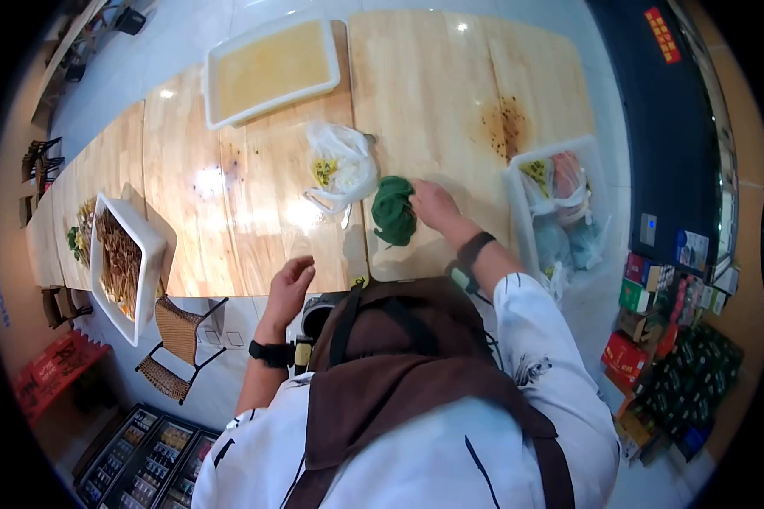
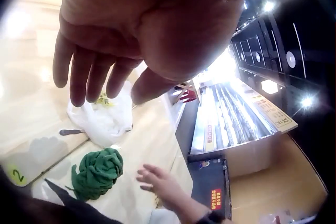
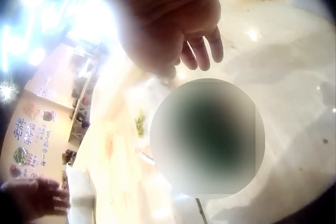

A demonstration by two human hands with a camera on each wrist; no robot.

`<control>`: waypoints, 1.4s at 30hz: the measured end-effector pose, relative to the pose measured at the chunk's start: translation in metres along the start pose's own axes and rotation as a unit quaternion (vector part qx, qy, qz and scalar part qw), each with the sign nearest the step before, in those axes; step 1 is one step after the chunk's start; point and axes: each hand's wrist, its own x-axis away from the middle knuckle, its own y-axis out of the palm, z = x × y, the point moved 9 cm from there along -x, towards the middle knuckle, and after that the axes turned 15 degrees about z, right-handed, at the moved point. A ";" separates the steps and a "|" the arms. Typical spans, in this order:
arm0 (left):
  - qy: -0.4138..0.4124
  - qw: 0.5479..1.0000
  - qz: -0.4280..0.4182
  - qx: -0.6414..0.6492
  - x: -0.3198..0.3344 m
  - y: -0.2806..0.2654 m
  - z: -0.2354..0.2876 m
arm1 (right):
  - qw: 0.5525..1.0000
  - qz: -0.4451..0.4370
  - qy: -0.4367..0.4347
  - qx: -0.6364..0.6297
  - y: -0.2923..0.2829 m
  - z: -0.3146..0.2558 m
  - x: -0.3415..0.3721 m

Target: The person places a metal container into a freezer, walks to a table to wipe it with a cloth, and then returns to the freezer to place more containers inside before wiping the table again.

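Note:
A crumpled dark green cloth (image 1: 394,211) lies bunched on the wooden table near its front edge. My right hand (image 1: 434,206) is just to the right of it, fingers loose; the left wrist view shows a gap between that hand (image 2: 164,186) and the cloth (image 2: 97,173). In the right wrist view a blurred disc covers the cloth, and the right hand's fingers (image 3: 201,53) hang relaxed. My left hand (image 1: 290,287) hovers at the table's front edge, holding nothing, its fingers (image 2: 97,77) spread. Beyond the cloth sits a white plastic bag (image 1: 344,165) with yellow-green print.
A white tray (image 1: 210,93) of yellowish liquid stands at the back. On the right, a white bin (image 1: 518,199) holds bagged goods. A white tub (image 1: 153,246) of brown sticks tilts at the left edge, near a woven chair (image 1: 178,331). Brown spill (image 1: 509,127) stains the tabletop.

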 end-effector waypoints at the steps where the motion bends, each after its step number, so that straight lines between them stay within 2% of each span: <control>1: -0.018 1.000 0.003 0.002 0.006 -0.003 -0.008 | 1.000 0.019 -0.003 0.011 0.004 -0.004 -0.018; 2: -0.037 0.999 0.008 0.003 0.014 -0.007 -0.017 | 0.999 0.037 -0.006 0.021 0.009 -0.008 -0.036; 6: -0.091 0.995 0.045 -0.003 0.048 -0.035 -0.050 | 0.999 0.017 0.000 0.046 0.051 -0.018 -0.106; 10: -0.157 0.982 0.103 -0.025 0.077 -0.062 -0.074 | 0.991 0.025 -0.003 0.131 0.088 -0.022 -0.151; 12: -0.184 0.975 0.125 -0.023 0.087 -0.067 -0.088 | 0.987 0.017 -0.003 0.157 0.104 -0.021 -0.157; 15: -0.194 0.970 0.147 0.014 0.090 -0.061 -0.094 | 0.975 -0.061 0.019 0.212 0.112 -0.018 -0.157; 18: -0.179 0.974 0.133 0.043 0.079 -0.045 -0.089 | 0.974 -0.041 0.017 0.221 0.098 -0.007 -0.147; 22: -0.117 0.986 0.106 0.056 0.048 -0.021 -0.065 | 0.975 -0.022 0.040 0.220 0.046 0.006 -0.120; 23: -0.008 0.988 0.145 -0.061 0.038 -0.021 -0.036 | 0.974 -0.030 0.050 0.220 0.028 0.005 -0.110; 24: 0.103 0.962 0.181 -0.177 0.033 -0.015 -0.006 | 0.973 -0.038 0.060 0.219 0.012 0.003 -0.099; 25: 0.108 0.962 0.179 -0.176 0.024 -0.006 0.006 | 0.973 -0.033 0.063 0.220 -0.004 -0.001 -0.090; 27: 0.314 0.895 0.210 -0.236 0.024 0.018 0.059 | 0.985 -0.066 0.023 0.158 -0.018 -0.016 -0.069; 28: 0.318 0.894 0.209 -0.238 0.022 0.028 0.066 | 0.985 -0.063 0.025 0.156 -0.025 -0.018 -0.060; 29: 0.176 0.967 0.117 -0.139 0.009 0.045 0.047 | 0.990 -0.065 -0.001 0.129 -0.027 -0.028 -0.052; 30: 0.026 0.999 0.022 -0.035 0.005 0.063 0.026 | 0.992 -0.066 -0.028 0.101 -0.029 -0.039 -0.045; 31: -0.016 0.999 -0.044 -0.009 0.003 0.080 0.007 | 0.995 -0.061 -0.030 0.076 -0.034 -0.046 -0.041; 34: -0.048 0.995 -0.092 -0.005 0.006 0.104 -0.015 | 0.996 -0.060 -0.007 0.070 -0.042 -0.053 -0.039; 35: -0.004 0.994 -0.085 -0.063 0.006 0.107 -0.007 | 0.996 -0.056 -0.001 0.065 -0.046 -0.052 -0.040; 36: -0.003 0.994 -0.090 -0.069 0.006 0.109 -0.003 | 0.999 -0.018 0.003 0.041 -0.055 -0.051 -0.044; 38: -0.080 0.989 -0.114 0.051 0.007 0.117 0.015 | 0.999 0.023 0.010 0.020 -0.067 -0.045 -0.048; 39: -0.078 0.989 -0.116 0.050 0.010 0.119 0.027 | 0.987 0.031 0.071 -0.142 -0.070 -0.037 -0.050; 40: -0.087 0.987 -0.104 0.080 0.012 0.117 0.039 | 0.945 0.037 0.128 -0.300 -0.072 -0.032 -0.052; 41: -0.097 0.985 -0.091 0.111 0.013 0.116 0.048 | 0.945 0.037 0.126 -0.300 -0.065 -0.023 -0.052; 42: -0.095 0.985 -0.088 0.112 0.014 0.115 0.052 | 0.930 0.024 0.169 -0.327 -0.043 -0.001 -0.047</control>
